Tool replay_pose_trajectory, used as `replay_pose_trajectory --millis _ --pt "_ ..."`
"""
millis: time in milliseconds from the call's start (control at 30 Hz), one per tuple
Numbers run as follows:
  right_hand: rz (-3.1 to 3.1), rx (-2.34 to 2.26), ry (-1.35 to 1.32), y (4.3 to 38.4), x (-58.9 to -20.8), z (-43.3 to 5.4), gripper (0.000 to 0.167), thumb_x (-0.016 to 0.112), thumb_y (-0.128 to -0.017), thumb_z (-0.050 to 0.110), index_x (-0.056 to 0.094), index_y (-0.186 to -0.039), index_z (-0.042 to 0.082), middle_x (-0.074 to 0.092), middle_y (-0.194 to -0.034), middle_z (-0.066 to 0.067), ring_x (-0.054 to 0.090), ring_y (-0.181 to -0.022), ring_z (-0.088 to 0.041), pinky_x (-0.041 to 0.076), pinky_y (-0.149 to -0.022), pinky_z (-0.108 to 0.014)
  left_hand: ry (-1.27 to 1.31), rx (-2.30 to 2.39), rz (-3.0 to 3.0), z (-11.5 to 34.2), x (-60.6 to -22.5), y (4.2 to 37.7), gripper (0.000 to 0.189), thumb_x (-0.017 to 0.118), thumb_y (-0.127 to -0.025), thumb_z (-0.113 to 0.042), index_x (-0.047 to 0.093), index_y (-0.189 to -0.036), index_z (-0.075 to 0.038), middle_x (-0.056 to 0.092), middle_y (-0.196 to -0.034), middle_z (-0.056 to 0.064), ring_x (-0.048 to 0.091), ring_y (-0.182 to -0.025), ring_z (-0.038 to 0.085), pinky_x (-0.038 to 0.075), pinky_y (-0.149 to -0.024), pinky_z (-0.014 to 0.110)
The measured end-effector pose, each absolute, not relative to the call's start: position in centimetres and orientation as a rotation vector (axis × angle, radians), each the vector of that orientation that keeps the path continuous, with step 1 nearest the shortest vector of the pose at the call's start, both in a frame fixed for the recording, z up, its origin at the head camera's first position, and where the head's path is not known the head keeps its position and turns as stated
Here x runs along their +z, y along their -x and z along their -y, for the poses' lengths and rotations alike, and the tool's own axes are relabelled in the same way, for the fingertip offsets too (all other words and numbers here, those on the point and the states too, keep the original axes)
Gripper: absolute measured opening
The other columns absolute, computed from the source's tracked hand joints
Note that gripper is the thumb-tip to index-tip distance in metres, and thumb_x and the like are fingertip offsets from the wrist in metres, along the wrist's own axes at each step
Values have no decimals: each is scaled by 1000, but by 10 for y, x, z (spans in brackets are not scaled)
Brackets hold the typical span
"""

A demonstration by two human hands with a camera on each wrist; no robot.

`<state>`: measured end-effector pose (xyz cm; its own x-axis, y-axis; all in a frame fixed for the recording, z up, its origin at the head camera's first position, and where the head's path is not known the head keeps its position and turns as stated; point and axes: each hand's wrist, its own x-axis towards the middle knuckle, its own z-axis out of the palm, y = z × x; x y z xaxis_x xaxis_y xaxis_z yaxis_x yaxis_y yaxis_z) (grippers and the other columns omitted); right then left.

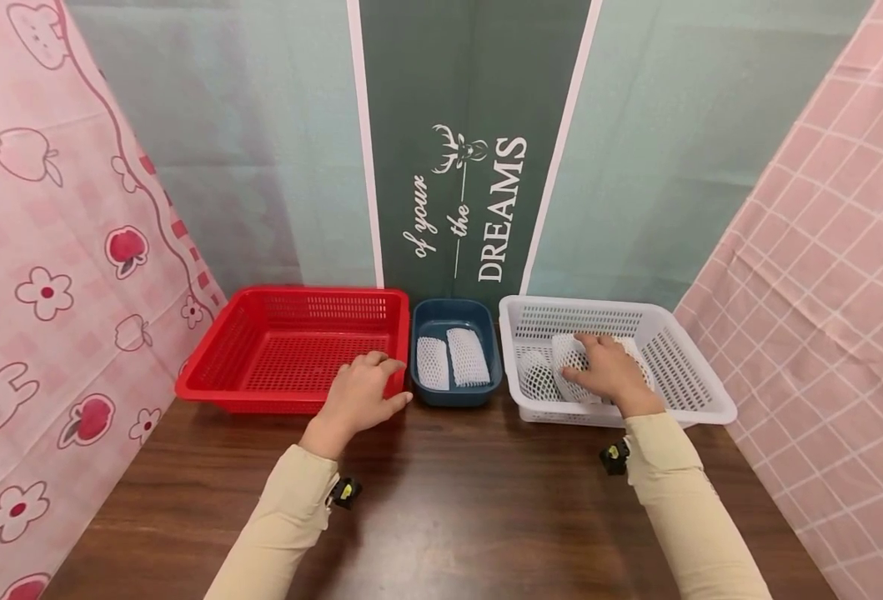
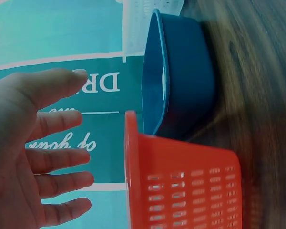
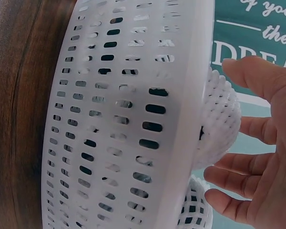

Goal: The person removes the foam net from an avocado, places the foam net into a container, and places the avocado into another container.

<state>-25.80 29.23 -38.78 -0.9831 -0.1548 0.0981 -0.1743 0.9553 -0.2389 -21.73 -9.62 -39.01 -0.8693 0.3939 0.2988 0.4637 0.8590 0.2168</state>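
My left hand (image 1: 364, 393) hovers by the right end of the red plastic basket (image 1: 261, 403), fingers spread and holding nothing. In the left wrist view its fingers stand apart from the basket rim. Over the white plastic basket (image 1: 692, 379) my right hand (image 1: 612, 373) reaches down to a white foam net sleeve (image 3: 223, 117). Its thumb and fingers lie loosely around the sleeve's top; whether they touch it is hard to tell. A second foam net piece (image 1: 537, 379) lies to the left in that basket. More netting there is partly hidden by the hand.
Between the two baskets stands a dark blue plastic tub (image 1: 452, 398) with two white foam net pieces (image 1: 432, 363) side by side. The red basket holds nothing visible. A printed cloth (image 1: 441, 83) hangs behind. Pink cloths border both sides of the brown wooden table (image 1: 471, 517).
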Motion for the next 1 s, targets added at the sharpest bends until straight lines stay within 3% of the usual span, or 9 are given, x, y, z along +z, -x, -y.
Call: replay_pose_trajectory --millis 200,400,633,1000 --pt "3065 369 -215 259 -391 -288 79 68 -79 38 35 -137 -5 40 -123 -38 43 -108 -53 38 -81 -63 711 -428 2738 86 -396 215 46 73 -75 -36 66 -114 -11 58 -110 12 55 -97 27 47 -75 45" --pt "3124 304 -161 259 -393 -279 83 71 -76 40 33 -141 5 42 -118 -38 48 -99 -52 41 -72 -61 833 -460 2628 77 -399 212 41 73 -76 -33 67 -109 -10 60 -105 9 55 -91 24 47 -71 41" --pt "3160 229 -177 260 -401 -276 81 70 -77 38 31 -144 15 41 -110 -35 46 -94 -50 42 -66 -57 891 -351 2738 70 -403 209 47 70 -76 -44 66 -114 -16 57 -110 8 53 -96 24 44 -75 42" --pt "3127 244 -205 257 -405 -272 66 68 -78 28 42 -137 11 42 -106 -33 46 -92 -50 41 -69 -57 922 -328 2837 66 -407 207 50 69 -76 -48 66 -116 -19 56 -113 8 52 -100 24 42 -78 43"
